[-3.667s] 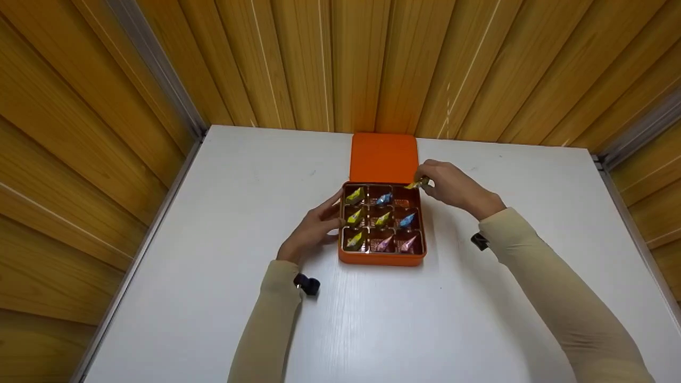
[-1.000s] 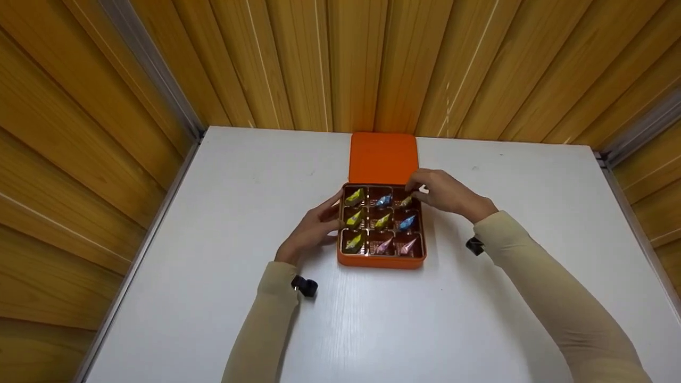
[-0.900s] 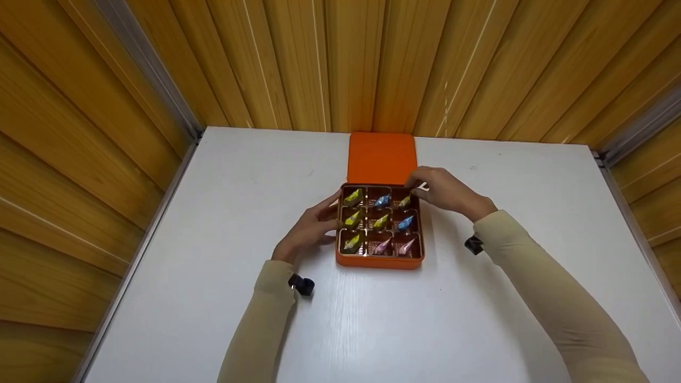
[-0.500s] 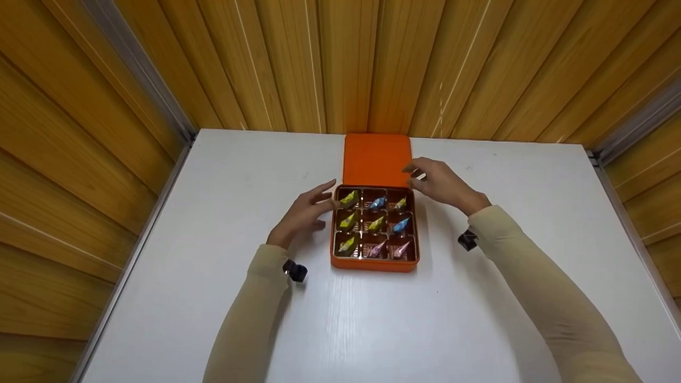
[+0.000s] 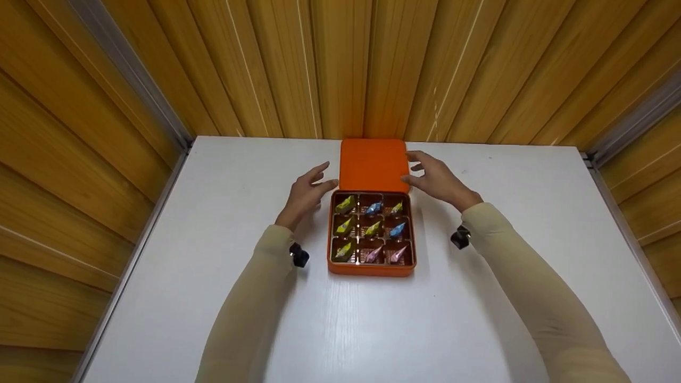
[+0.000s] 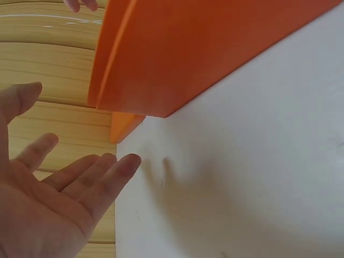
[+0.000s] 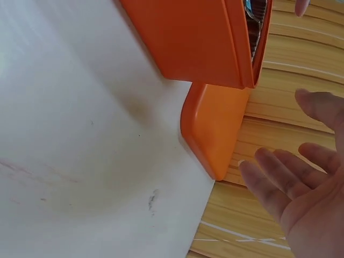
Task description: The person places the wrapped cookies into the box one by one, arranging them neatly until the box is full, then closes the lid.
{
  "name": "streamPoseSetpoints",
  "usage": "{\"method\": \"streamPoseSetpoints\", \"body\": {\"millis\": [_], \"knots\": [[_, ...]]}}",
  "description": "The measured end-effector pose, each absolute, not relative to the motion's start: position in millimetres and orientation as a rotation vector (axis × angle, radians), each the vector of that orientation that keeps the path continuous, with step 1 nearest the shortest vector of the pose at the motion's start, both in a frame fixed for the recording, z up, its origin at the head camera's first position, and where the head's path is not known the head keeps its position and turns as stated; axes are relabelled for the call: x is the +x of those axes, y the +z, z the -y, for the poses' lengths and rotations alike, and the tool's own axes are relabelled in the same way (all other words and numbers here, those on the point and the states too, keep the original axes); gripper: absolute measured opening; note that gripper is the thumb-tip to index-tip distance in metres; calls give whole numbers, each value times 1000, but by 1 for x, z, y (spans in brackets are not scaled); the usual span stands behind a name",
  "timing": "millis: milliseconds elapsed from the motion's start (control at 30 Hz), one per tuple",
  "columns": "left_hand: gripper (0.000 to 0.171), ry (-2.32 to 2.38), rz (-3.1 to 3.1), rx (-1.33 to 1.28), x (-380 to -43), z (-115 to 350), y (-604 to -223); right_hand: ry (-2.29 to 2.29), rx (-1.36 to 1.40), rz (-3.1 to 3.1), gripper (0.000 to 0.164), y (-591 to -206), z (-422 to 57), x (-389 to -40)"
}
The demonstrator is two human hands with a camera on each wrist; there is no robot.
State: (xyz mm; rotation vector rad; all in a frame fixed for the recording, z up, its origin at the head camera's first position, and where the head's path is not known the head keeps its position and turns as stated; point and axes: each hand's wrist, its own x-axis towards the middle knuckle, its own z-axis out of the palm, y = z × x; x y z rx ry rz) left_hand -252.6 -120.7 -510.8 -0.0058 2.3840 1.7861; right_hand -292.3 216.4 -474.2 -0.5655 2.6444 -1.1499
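An orange tin (image 5: 371,270) holds a brown divided tray with one foil-wrapped candy in each compartment. Several are yellow-green (image 5: 345,227), two are blue (image 5: 398,230), and two pink ones (image 5: 374,254) lie in the front row. Directly behind the tin lies its orange lid (image 5: 374,165). My left hand (image 5: 306,196) is left of the lid, thumb and fingers spread, holding nothing. On the other side my right hand (image 5: 439,180) has its fingertips right at the lid's right edge, also holding nothing. Both wrist views show the palms with relaxed fingers.
The tin and lid stand on a white table (image 5: 346,324), the lid close to the table's back edge. Wood-slat panels (image 5: 276,64) rise behind and at both sides. Dark wrist cameras (image 5: 300,256) sit on both sleeves.
My right hand put a yellow-green candy into the back right compartment and let go. The left hand left the tin's side. Both hands moved back toward the lid, fingers spreading.
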Motion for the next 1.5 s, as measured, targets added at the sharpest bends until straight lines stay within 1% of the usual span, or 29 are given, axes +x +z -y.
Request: {"method": "streamPoseSetpoints", "body": {"millis": [133, 300, 533, 700, 900, 1133, 1500], "knots": [[69, 1767, -2385, 1, -262, 117, -509, -1206, -489, -2618, 78, -482, -217, -296], [75, 1777, -2385, 14, -272, 113, -511, -1276, -406, -2578, 85, -490, -217, -299], [79, 1756, -2413, 68, -286, 107, -519, -1354, -272, -2540, 82, -503, -215, -301], [79, 1743, -2396, 60, -293, 107, -524, -1414, -226, -2504, 88, -509, -210, -301], [87, 1747, -2369, 44, -299, 105, -528, -1463, -181, -2467, 92, -514, -204, -303], [91, 1827, -2271, 68, -303, 96, -532, -1471, -113, -2444, 93, -520, -205, -303], [94, 1848, -2259, 43, -305, 97, -535, -1514, -103, -2429, 93, -526, -200, -304]]}}
